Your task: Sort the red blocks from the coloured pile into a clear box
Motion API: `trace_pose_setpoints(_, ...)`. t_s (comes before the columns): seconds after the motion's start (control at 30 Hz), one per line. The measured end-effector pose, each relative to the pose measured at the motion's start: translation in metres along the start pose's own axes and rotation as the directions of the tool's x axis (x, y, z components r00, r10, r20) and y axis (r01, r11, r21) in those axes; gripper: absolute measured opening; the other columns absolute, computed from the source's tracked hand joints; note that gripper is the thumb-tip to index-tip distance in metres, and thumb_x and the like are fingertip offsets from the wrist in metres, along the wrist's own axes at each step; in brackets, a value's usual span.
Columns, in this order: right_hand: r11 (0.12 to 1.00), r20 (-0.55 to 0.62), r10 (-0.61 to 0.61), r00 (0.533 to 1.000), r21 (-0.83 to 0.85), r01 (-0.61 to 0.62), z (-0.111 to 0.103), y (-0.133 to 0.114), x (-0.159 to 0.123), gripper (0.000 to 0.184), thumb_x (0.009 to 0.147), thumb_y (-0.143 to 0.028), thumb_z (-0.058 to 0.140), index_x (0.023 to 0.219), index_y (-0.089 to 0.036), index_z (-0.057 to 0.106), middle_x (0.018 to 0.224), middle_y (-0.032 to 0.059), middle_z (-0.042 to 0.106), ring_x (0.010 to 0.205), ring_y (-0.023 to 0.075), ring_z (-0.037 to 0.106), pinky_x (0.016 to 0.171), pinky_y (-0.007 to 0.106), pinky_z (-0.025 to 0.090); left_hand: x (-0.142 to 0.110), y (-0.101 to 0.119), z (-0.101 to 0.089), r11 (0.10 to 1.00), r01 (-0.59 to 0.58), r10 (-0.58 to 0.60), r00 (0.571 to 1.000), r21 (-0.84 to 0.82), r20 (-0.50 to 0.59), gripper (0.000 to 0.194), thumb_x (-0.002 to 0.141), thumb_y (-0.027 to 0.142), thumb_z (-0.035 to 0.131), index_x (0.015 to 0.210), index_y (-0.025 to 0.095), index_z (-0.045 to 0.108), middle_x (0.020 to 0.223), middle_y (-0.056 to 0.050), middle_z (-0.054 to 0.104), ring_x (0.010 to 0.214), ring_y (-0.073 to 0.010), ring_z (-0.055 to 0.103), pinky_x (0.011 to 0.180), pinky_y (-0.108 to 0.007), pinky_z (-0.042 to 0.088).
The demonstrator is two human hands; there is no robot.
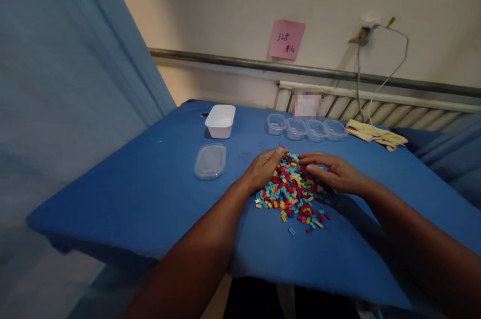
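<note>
In the right centre of the frame, a heap of small coloured bricks (pixel 291 191) lies on the blue-covered counter (pixel 150 189), a few strays below it. The left hand (pixel 266 166) rests against the heap's upper left edge, its fingers close together. The right hand (pixel 334 171) is at the upper right edge, fingers and thumb apart and curved over the bricks; whether it grips any, I cannot tell. Left of the heap lies a clear lid (pixel 211 162), with a white tub (pixel 220 121) above it. Four clear tubs (pixel 296 129) stand in a row above the heap, and a yellow cloth (pixel 376 134) lies to their right.
</note>
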State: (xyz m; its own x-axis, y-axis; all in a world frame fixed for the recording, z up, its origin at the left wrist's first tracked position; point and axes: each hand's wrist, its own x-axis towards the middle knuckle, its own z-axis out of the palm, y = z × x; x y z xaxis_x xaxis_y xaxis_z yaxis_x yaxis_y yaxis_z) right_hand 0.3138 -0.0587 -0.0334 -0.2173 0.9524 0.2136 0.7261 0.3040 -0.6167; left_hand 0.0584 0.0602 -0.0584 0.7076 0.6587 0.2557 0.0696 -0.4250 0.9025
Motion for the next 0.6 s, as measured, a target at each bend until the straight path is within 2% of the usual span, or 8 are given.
trace_pose_setpoints(0.1,0.967,-0.132,0.246,0.96,-0.039,-0.253,-0.002,0.022,-0.014,0.053,0.112,-0.06,0.045,0.138,-0.026,0.075,0.148,0.0106,0.074,0.14,0.0344,0.067,0.123,0.055,0.049,0.001,0.007,0.0,0.998,-0.021,0.018,0.999,-0.057,-0.044,0.077,0.114,0.069,0.027,0.146,0.014,0.071,0.146,-0.01,0.072,0.14,-0.0253,0.065,0.126,-0.039,0.045)
trace_pose_setpoints(0.2,0.954,-0.128,0.292,0.948,-0.033,-0.298,0.017,0.021,-0.004,0.06,0.115,-0.059,0.032,0.136,-0.021,0.074,0.147,0.0146,0.074,0.14,0.0359,0.066,0.124,0.058,0.048,0.004,0.003,-0.002,1.0,0.029,-0.028,0.98,0.0,-0.196,0.081,0.113,0.071,0.026,0.145,0.012,0.071,0.148,-0.012,0.07,0.144,-0.027,0.062,0.129,-0.041,0.042)
trace_pose_setpoints(0.27,0.961,-0.144,0.268,0.952,-0.035,-0.276,0.036,0.007,0.01,0.057,0.115,-0.058,0.036,0.14,-0.021,0.072,0.15,0.0159,0.072,0.144,0.0359,0.063,0.125,0.057,0.047,0.006,-0.003,-0.004,0.995,0.09,-0.076,0.962,0.039,-0.261,0.085,0.112,0.074,0.026,0.146,0.01,0.071,0.149,-0.014,0.069,0.145,-0.0282,0.061,0.13,-0.041,0.04)
trace_pose_setpoints(0.33,0.973,-0.142,0.225,0.964,-0.028,-0.231,0.052,-0.015,0.025,0.054,0.115,-0.056,0.04,0.145,-0.021,0.069,0.153,0.0151,0.069,0.145,0.0328,0.062,0.126,0.053,0.045,0.006,-0.009,-0.006,0.992,0.115,-0.099,0.964,0.048,-0.248,0.088,0.112,0.075,0.024,0.146,0.009,0.07,0.149,-0.015,0.069,0.145,-0.0281,0.062,0.129,-0.041,0.041)
trace_pose_setpoints(0.4,0.991,-0.114,0.132,0.985,-0.003,-0.134,0.059,-0.039,0.033,0.054,0.116,-0.055,0.039,0.148,-0.022,0.066,0.155,0.0142,0.068,0.146,0.0306,0.061,0.127,0.051,0.045,0.004,-0.012,-0.007,0.993,0.11,-0.099,0.972,0.039,-0.213,0.089,0.112,0.076,0.022,0.145,0.009,0.071,0.148,-0.015,0.069,0.143,-0.0272,0.063,0.129,-0.04,0.042)
trace_pose_setpoints(0.5,0.999,-0.039,-0.039,0.999,0.003,0.039,0.05,-0.066,0.023,0.054,0.116,-0.056,0.04,0.152,-0.024,0.065,0.165,0.0128,0.06,0.155,0.0297,0.053,0.132,0.052,0.038,0.001,-0.014,-0.009,0.995,0.092,-0.087,0.981,0.024,-0.176,0.088,0.112,0.077,0.024,0.143,0.01,0.072,0.147,-0.014,0.07,0.143,-0.0265,0.063,0.129,-0.041,0.042)
trace_pose_setpoints(0.57,0.997,-0.015,-0.061,0.998,-0.042,0.061,0.036,-0.068,0.003,0.054,0.115,-0.057,0.044,0.157,-0.027,0.062,0.172,0.0102,0.052,0.161,0.0305,0.047,0.135,0.055,0.035,-0.001,-0.016,-0.009,0.996,0.082,-0.078,0.984,0.019,-0.16,0.084,0.112,0.075,0.027,0.142,0.011,0.073,0.146,-0.014,0.071,0.142,-0.0264,0.063,0.129,-0.041,0.041)
trace_pose_setpoints(0.6,0.996,-0.021,-0.036,0.999,-0.081,0.034,0.029,-0.063,-0.011,0.055,0.114,-0.057,0.046,0.159,-0.028,0.061,0.173,0.0098,0.052,0.161,0.0314,0.046,0.135,0.056,0.035,-0.001,-0.017,-0.009,0.997,0.079,-0.075,0.984,0.02,-0.159,0.082,0.113,0.074,0.028,0.141,0.012,0.074,0.146,-0.013,0.071,0.143,-0.0263,0.063,0.129,-0.041,0.041)
